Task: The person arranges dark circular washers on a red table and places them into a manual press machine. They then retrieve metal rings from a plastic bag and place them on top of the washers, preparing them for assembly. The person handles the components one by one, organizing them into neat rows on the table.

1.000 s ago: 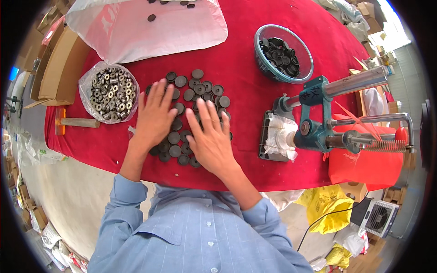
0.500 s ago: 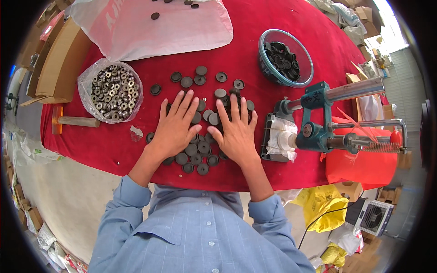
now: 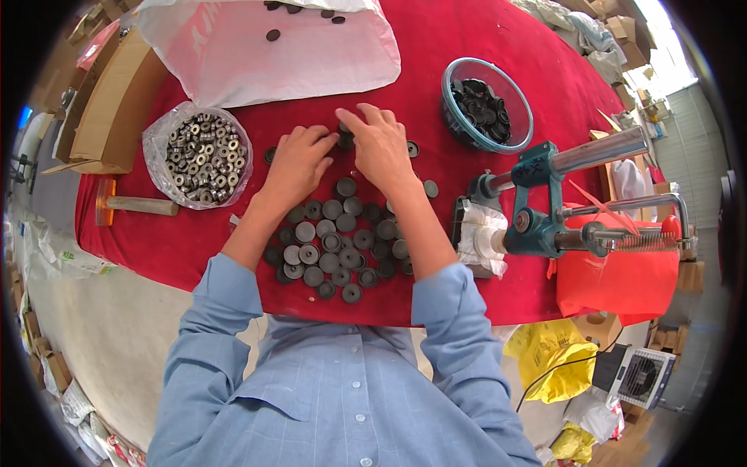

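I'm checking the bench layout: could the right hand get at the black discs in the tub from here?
Probably yes: the tub, beyond the right hand to its right, is open above the black discs, with nothing tall between.

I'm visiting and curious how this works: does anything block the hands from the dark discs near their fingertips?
Nothing visible does: the left hand and right hand flank those dark discs, fingertips close by, with no other object showing between.
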Demonstrator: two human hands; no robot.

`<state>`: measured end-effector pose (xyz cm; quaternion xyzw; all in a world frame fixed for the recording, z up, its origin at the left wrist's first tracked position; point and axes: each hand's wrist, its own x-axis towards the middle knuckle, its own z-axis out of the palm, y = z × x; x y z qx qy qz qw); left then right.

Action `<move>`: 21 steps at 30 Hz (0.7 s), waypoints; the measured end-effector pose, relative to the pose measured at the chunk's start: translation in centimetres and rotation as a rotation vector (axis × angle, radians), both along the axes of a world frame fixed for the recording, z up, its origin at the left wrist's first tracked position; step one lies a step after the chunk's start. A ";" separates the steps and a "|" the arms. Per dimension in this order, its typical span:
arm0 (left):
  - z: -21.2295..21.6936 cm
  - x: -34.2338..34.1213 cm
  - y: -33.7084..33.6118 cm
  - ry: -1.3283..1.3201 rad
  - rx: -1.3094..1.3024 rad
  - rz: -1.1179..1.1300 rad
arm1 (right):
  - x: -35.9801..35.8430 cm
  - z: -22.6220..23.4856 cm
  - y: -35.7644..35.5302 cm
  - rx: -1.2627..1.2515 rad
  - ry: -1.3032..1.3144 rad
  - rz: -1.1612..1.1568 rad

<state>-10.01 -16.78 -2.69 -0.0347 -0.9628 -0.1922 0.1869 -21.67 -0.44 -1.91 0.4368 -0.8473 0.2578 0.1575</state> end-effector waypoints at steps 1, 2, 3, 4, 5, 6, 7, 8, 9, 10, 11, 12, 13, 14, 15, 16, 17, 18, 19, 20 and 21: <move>-0.3 -0.4 -0.2 -0.031 -0.003 -0.026 | -0.9 -0.6 -0.6 0.044 -0.030 0.038; -0.5 -0.5 -0.4 0.001 0.028 -0.037 | -1.6 -0.9 -0.9 0.089 -0.062 0.075; -0.7 -0.6 -0.6 0.033 0.059 -0.049 | -2.3 -1.3 -1.1 0.135 -0.094 0.111; -0.6 -0.6 -0.5 0.062 0.095 -0.058 | -2.7 -1.2 -1.0 0.108 -0.113 0.126; -0.4 -0.5 -0.5 0.022 0.174 -0.027 | -3.2 -1.1 -0.8 0.082 -0.133 0.140; -0.2 -0.4 -0.6 -0.018 0.253 0.003 | -3.5 -1.1 -0.5 0.055 -0.152 0.153; 0.2 -0.3 -0.6 -0.058 0.331 0.036 | -3.6 -0.7 -0.3 0.037 -0.214 0.105; 0.4 -0.1 -0.7 -0.082 0.402 0.065 | -3.7 -0.3 -0.1 0.019 -0.275 0.056; 0.6 0.0 -0.8 -0.106 0.472 0.094 | -3.7 0.0 0.2 0.001 -0.335 0.005; 0.8 -0.1 -0.7 -0.129 0.542 0.115 | -4.1 -0.1 0.7 -0.049 -0.312 0.017; 1.0 -0.1 -0.7 -0.164 0.553 0.084 | -4.3 -0.4 0.9 -0.061 -0.313 0.015; 1.2 0.1 -0.7 -0.200 0.563 0.052 | -4.6 -0.7 1.1 -0.074 -0.315 0.013; 1.3 0.1 -0.7 -0.235 0.572 0.021 | -4.7 -0.6 1.2 -0.087 -0.315 0.012; 1.3 0.1 -0.4 -0.217 0.554 0.006 | -4.9 -0.6 1.2 -0.100 -0.342 -0.008; 1.4 0.1 0.1 -0.199 0.536 -0.009 | -5.0 -0.6 1.1 -0.113 -0.368 -0.027; 1.4 0.1 0.3 -0.181 0.517 -0.020 | -5.0 -0.5 0.9 -0.128 -0.396 -0.043; 1.2 0.1 0.2 -0.195 0.513 -0.021 | -4.9 -0.5 0.9 -0.169 -0.368 -0.080; 0.8 0.0 0.1 -0.208 0.510 -0.022 | -4.6 -0.6 1.0 -0.209 -0.340 -0.118; 0.8 0.0 0.0 -0.221 0.507 -0.017 | -4.1 -0.4 1.0 -0.249 -0.313 -0.150; 0.8 0.0 -0.2 -0.247 0.552 -0.003 | -3.7 0.0 1.5 -0.189 -0.342 -0.122; 0.8 -0.1 -0.5 -0.273 0.597 0.010 | -3.4 0.4 2.3 -0.128 -0.371 -0.094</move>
